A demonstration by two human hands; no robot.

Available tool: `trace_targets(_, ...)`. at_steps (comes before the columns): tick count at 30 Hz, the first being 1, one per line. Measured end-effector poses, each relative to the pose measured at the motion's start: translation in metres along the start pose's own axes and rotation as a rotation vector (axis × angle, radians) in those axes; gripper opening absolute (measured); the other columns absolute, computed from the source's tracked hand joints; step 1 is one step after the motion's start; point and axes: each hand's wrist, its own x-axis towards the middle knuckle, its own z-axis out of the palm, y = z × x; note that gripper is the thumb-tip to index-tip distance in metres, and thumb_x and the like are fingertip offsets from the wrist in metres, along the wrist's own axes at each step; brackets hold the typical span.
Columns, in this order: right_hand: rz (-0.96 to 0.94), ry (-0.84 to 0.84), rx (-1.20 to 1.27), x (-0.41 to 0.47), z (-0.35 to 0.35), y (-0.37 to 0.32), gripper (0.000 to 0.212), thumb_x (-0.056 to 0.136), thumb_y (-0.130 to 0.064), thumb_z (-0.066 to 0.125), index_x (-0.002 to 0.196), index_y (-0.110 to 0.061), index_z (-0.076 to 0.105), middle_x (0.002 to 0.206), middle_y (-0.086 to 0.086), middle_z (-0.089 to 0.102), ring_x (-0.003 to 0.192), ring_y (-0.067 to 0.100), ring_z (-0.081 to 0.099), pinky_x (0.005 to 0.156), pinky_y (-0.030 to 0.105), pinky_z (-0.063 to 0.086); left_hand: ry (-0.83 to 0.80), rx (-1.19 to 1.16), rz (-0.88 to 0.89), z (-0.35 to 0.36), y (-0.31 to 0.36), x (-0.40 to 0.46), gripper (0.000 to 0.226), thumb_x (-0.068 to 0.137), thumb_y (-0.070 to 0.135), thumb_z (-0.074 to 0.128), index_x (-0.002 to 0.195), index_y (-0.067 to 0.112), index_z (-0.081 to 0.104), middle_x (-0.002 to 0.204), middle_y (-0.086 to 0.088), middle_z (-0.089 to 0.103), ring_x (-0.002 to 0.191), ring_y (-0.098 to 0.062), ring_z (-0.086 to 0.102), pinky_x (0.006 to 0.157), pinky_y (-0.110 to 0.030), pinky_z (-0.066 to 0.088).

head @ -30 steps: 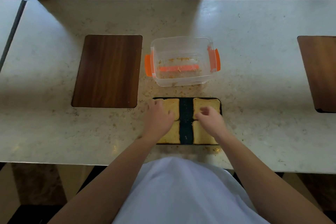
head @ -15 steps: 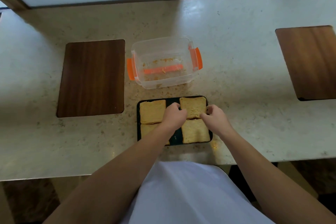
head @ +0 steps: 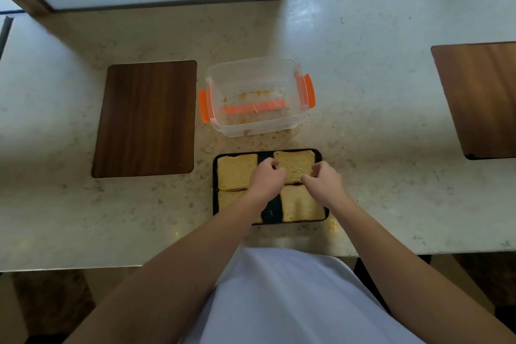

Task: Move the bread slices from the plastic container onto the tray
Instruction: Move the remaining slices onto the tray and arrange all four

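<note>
The left hand's fingers [head: 269, 162] curl together at the left edge of the far right bread slice [head: 296, 166], and the right hand's fingers [head: 314, 169] pinch at that same slice's right edge; whether either set truly grips the bread or only rests on it cannot be told. The left hand [head: 265, 179] and right hand [head: 325, 180] sit close together over the middle of the black tray [head: 214, 176], which lies on the tabletop [head: 377, 204] at its near edge. Four bread slices lie on the tray, two by two: the far left slice [head: 236, 172], the near left slice [head: 227, 198] partly under the left forearm, and the near right slice [head: 300, 204]. Just beyond the tray stands one clear plastic container [head: 282, 127] with two orange clips, holding only crumbs. Two dark wooden boards lie flat, one [head: 148, 117] left of the container, one [head: 480, 98] well apart at the right.
</note>
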Motion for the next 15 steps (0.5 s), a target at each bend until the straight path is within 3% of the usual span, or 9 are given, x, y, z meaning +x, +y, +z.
trace_targets(2,-0.011,-0.009,-0.005,-0.001,0.004,-0.003,0.056,0.086,-0.033,0.058,0.137,-0.012,0.051,0.13,0.007,0.06,0.126,0.028,0.05,0.1,0.049,0.048,0.009,0.006,-0.005,-0.004,-0.004,0.0,0.046,0.101,0.021,0.047,0.147,0.014,0.045,0.098,0.01,0.052,0.07,0.0,0.046,0.059,-0.02,0.04)
trace_targets(6,-0.027,-0.033,0.022,-0.001,0.009,-0.006,0.056,0.087,-0.032,0.059,0.138,-0.011,0.05,0.131,0.007,0.06,0.126,0.028,0.05,0.1,0.047,0.049,0.02,0.006,0.007,-0.012,-0.01,0.0,0.045,0.1,0.024,0.049,0.144,0.014,0.049,0.115,0.002,0.056,0.076,-0.001,0.05,0.065,-0.023,0.045)
trace_targets(9,-0.034,-0.011,0.056,-0.002,0.003,-0.001,0.054,0.089,-0.03,0.06,0.138,-0.009,0.05,0.132,0.009,0.059,0.122,0.027,0.054,0.1,0.046,0.049,0.017,0.002,0.029,-0.014,-0.013,-0.004,0.044,0.1,0.027,0.05,0.143,0.014,0.05,0.129,-0.003,0.058,0.094,-0.009,0.055,0.078,-0.027,0.045)
trace_targets(12,-0.032,0.009,0.079,-0.007,-0.009,0.015,0.051,0.094,-0.026,0.059,0.14,-0.007,0.049,0.135,0.009,0.057,0.12,0.025,0.056,0.097,0.04,0.049,0.009,-0.02,0.028,-0.012,-0.02,-0.013,0.038,0.1,0.032,0.052,0.135,0.016,0.053,0.122,0.0,0.057,0.103,-0.015,0.056,0.082,-0.03,0.048)
trace_targets(15,-0.015,0.003,0.046,-0.016,-0.015,0.033,0.041,0.094,-0.027,0.059,0.129,-0.009,0.053,0.116,0.006,0.062,0.102,0.023,0.059,0.089,0.043,0.053,-0.058,-0.082,-0.045,-0.002,-0.032,-0.024,0.025,0.097,0.028,0.055,0.12,0.02,0.053,0.113,0.001,0.058,0.104,-0.02,0.06,0.093,-0.041,0.055)
